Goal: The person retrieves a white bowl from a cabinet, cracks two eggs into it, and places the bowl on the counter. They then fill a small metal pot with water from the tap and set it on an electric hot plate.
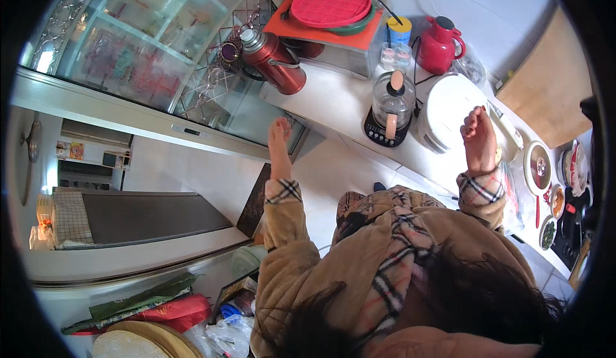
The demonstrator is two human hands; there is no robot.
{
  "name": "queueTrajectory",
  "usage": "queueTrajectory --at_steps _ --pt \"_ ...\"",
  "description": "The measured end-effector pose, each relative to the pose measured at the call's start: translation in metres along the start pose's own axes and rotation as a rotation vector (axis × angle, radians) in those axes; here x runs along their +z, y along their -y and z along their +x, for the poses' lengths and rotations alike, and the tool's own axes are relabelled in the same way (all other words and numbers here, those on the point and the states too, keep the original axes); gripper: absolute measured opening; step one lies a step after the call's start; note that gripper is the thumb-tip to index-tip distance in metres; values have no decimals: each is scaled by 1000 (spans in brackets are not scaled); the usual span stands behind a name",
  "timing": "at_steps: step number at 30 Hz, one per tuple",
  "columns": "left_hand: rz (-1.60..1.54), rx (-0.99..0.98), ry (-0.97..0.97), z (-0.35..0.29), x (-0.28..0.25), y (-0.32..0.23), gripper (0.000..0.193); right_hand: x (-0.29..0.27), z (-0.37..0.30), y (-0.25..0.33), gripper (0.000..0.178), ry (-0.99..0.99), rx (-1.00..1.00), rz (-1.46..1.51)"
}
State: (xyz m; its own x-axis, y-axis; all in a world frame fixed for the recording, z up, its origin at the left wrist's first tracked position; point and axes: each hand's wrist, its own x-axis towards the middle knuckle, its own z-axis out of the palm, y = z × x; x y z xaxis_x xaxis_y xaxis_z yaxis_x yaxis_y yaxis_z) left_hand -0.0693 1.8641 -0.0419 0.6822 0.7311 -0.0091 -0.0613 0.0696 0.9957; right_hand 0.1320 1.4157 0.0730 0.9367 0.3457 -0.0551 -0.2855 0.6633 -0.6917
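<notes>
My left hand [280, 145] is raised beside the edge of the sliding glass door [186, 130], fingers stretched and nothing in it. On the other side my right hand [479, 141] is held up in front of a round white appliance [449, 104], its fingers apart and loosely bent, also holding nothing. Left of that appliance stands a glass kettle [393, 104] with pink knob and handle on a black base. A red-brown thermos flask [274, 61] stands on the counter beyond my left hand.
At the back of the white counter [333, 111] are a red plastic basket [330, 5] and a red jug [440, 46]. Bowls and a pan [538, 165] line its right side. Bags and round boards [138, 342] lie at the lower left. A doorway opens at left.
</notes>
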Motion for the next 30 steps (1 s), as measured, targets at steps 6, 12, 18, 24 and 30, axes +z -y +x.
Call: queueTrajectory --at_steps 6,12,18,24,30 --pt "-110 61 -106 142 -58 21 58 -2 14 -5 15 -99 -140 -51" --pt "182 120 -284 304 -123 74 54 10 1 -33 13 -250 -308 -20" --pt "52 82 4 400 -133 99 47 61 -3 -73 16 -382 -382 -11" --pt "-513 -115 98 396 -112 85 34 95 -21 -103 17 -486 -430 -10" --pt "-500 -138 -64 363 -115 61 23 115 -53 -137 16 -550 -507 32"
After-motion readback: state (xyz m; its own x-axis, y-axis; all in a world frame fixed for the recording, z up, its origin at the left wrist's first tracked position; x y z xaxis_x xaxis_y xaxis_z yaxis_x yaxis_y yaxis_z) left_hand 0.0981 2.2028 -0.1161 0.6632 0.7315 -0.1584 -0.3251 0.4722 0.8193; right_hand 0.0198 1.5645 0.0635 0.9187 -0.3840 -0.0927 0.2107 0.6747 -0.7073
